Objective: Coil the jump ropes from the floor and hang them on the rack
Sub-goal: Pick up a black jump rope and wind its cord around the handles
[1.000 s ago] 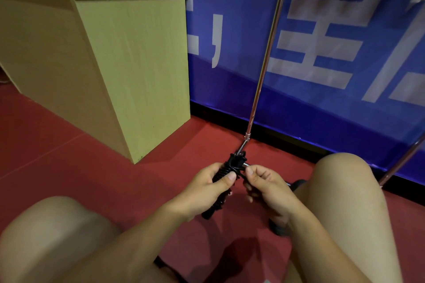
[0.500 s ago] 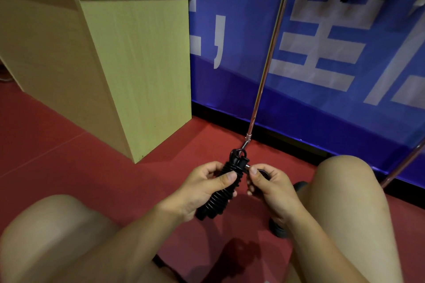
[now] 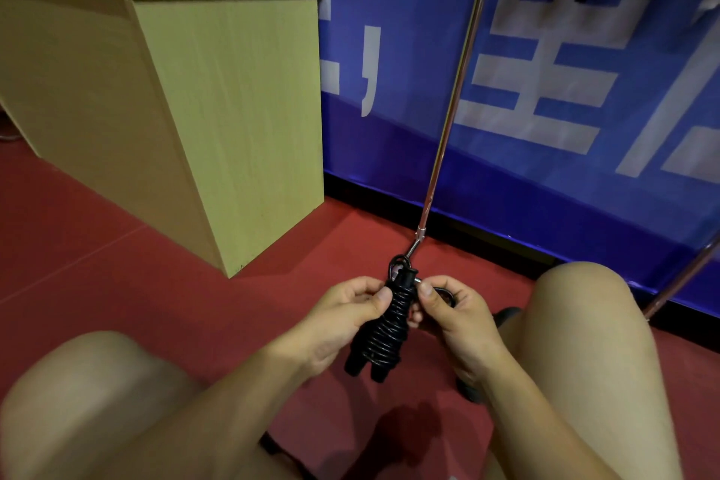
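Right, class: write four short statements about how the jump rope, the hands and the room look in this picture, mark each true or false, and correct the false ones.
1. Both hands hold the coiled black jump rope. True: left hand and right hand grip it.
2. The floor is green. False: it is red.
3. A wooden cabinet stands on the left. True.
4. The rope already hangs on the rack pole. False: it is held in front of the pole's base.
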{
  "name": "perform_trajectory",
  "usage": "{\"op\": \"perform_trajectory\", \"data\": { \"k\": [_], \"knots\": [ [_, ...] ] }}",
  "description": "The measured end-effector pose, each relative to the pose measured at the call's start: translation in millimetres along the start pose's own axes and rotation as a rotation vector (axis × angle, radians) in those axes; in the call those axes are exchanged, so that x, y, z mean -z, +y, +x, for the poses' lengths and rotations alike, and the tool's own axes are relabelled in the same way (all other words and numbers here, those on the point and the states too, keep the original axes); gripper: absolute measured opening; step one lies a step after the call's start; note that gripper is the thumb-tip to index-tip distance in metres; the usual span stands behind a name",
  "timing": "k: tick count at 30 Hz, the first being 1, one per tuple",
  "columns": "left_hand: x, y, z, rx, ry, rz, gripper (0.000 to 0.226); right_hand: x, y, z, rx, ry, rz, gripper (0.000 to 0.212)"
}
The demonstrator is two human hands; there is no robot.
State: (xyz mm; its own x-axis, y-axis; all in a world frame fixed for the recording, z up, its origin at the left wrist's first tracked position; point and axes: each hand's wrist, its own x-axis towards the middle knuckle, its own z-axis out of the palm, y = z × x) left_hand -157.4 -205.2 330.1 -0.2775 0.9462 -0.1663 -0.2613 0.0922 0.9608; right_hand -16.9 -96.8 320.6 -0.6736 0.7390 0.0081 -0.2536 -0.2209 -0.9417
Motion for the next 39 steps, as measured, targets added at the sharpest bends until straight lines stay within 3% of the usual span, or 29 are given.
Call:
{"op": "perform_trajectory", "data": {
  "k": [3, 8, 14, 21, 23, 27, 30, 35, 39],
  "knots": [
    [1, 1, 1, 0.010, -0.026, 0.085, 0.031, -5, 2, -3, 0.028, 0.008, -0.051, 0.023],
    [-2, -2, 0, 0.031, -0.027, 0.244, 0.056, -6, 2, -4, 0.049, 0.049, -0.100, 0.018],
    [-1, -6, 0, 0.020, 0.023, 0.317, 0.074, -9, 3, -10, 0.040, -0.070, -0.152, 0.010],
    [-13, -3, -4, -0.028, -0.017, 0.080, 0.057, -11, -5, -15, -0.003, -0.151, -0.159, 0.023],
    [-14, -1, -4, -0.010, -0.032, 0.078, 0.064, -14, -6, -15, -0.003, -0.102, -0.209, 0.024],
    [-11, 3, -4, 0.056, 0.003, 0.057, 0.047, -13, -6, -10, 0.020, 0.071, -0.177, 0.038],
    [-11, 1, -4, 0.097, -0.029, 0.044, 0.059, -13, -7, -9, 0.038, 0.067, -0.079, 0.042],
    [-10, 3, -5, 0.153, 0.000, -0.005, 0.066, -12, -7, -9, 0.067, 0.026, -0.089, 0.027],
    [-9, 4, -3, 0.167, 0.038, -0.011, 0.045, -8, -6, -9, 0.120, -0.004, -0.085, 0.006]
  ]
}}
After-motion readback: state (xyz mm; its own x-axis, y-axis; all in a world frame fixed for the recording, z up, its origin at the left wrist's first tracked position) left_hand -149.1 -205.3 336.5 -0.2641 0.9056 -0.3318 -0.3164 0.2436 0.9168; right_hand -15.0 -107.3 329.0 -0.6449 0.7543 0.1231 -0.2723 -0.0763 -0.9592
